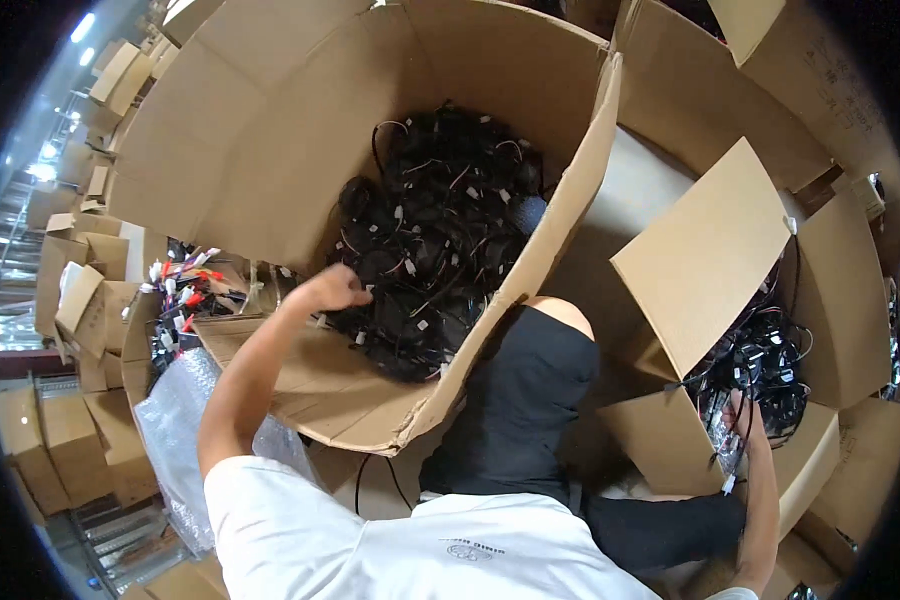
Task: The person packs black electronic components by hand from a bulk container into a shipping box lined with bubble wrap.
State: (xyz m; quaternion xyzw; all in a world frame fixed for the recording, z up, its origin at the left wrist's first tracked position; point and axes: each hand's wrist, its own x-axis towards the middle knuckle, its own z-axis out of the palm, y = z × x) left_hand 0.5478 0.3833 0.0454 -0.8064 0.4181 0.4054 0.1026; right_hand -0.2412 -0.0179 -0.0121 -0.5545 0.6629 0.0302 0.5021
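My left hand is curled closed over the near left part of a large cardboard box. Under and beyond it lies a heap of black parts with thin wires and small white plugs. Whether anything sits in those fingers is too small to tell. Off to the right, my right hand reaches into a smaller open carton. Its fingers close around a black cable, with a white plug hanging below. Shiny black wired parts fill that carton around the hand.
Bubble wrap drapes at the left, below a box of coloured wires and connectors. My bent knee stands between the large box and the carton. A raised flap leans over the carton. Stacked cartons line the far left.
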